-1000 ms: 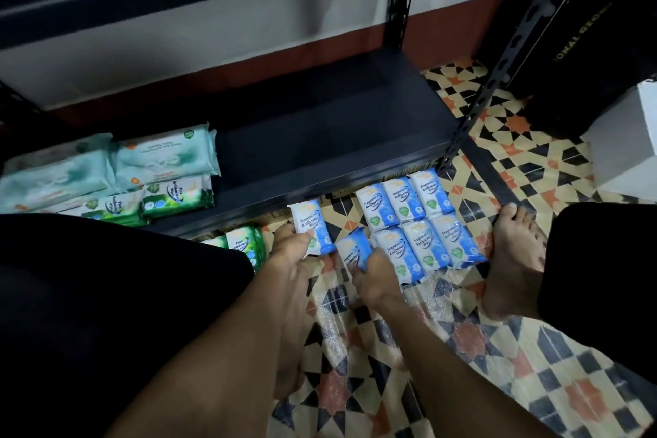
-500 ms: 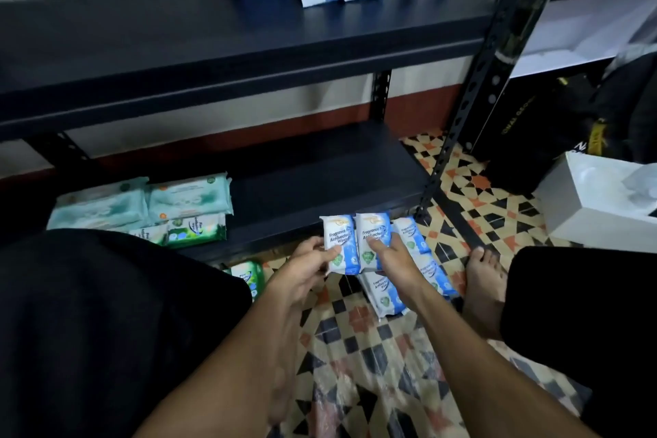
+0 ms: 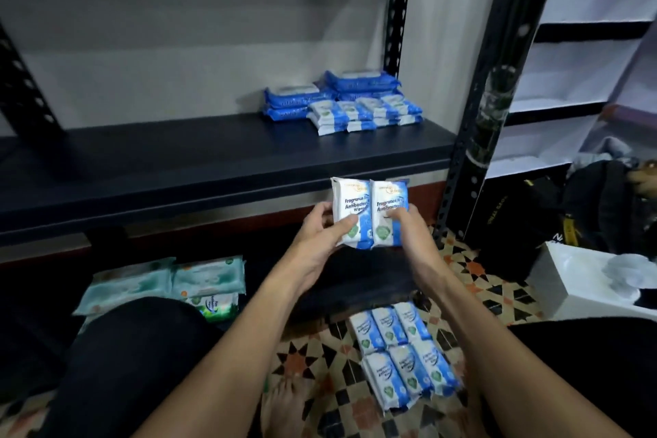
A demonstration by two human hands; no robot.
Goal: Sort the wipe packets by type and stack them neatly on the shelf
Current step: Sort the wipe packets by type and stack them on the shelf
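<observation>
Both hands have lifted the pair of packets from just above the floor to the front edge of the middle shelf, and the view has tilted up with them.

Nearest, six matching packets (image 3: 401, 356) lie in two rows of three on the tiled floor (image 3: 480, 281), probably waiting their turn. Above them the left hand (image 3: 320, 238) grips the left packet (image 3: 350, 210), thumb across its front and fingers curled behind. The right hand (image 3: 409, 228) grips the right packet (image 3: 387, 203) the same way. The two are pressed side by side, upright, labels facing the person, which looks like squaring them up so they go down as one tidy unit.

Further left, green packs (image 3: 177, 281) sit on the bottom shelf, kept apart as their own type.

On the far right of the middle shelf (image 3: 213, 160) a low stack of white-and-blue packets (image 3: 362, 114) matches the held pair and is their likely destination. Dark blue packs (image 3: 302, 99) are piled just behind it.
</observation>
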